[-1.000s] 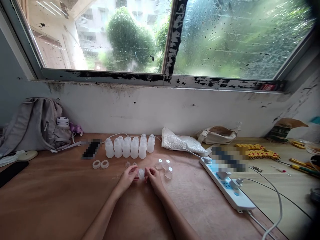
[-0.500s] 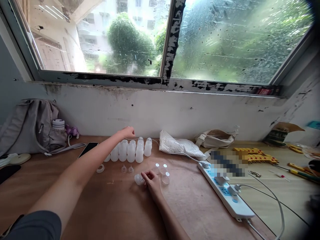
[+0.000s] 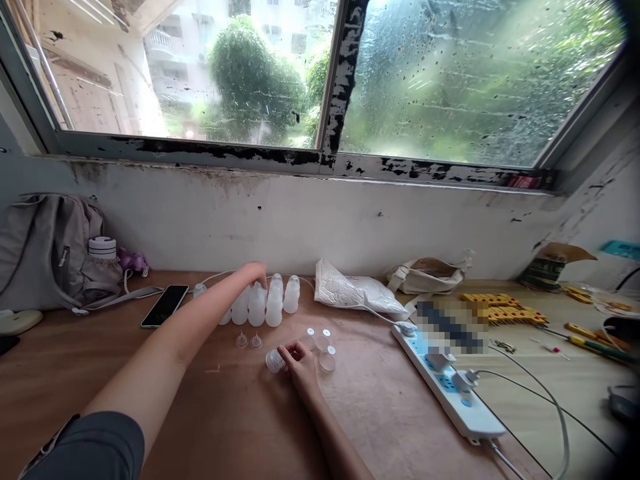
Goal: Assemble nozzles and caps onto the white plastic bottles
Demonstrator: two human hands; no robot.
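Note:
Several frosted white small bottles [image 3: 274,310] stand in rows near the wall. My left hand [image 3: 256,272] reaches over to their far side, its fingers bent downward among the bottle tops; the fingertips are mostly hidden, and what they hold cannot be made out. Lower down, my right hand [image 3: 299,360] pinches the side of a clear round plastic cap [image 3: 274,361] on the tabletop. Two clear teat-shaped pieces [image 3: 256,341] sit in front of the bottles. Several clear round lids [image 3: 327,361] with white discs lie just right of my right hand.
A phone [image 3: 165,307] and a grey backpack [image 3: 45,247] are at the left. A white padded pouch [image 3: 355,293] lies by the wall. The white power strip [image 3: 450,387] with plugs and cables crosses the right side. Yellow parts [image 3: 505,308] and tools are farther right.
My left hand has gone down from above the bottles to among their tops, and its forearm has shifted right. My right hand stays at the clear cap. The view has turned slightly.

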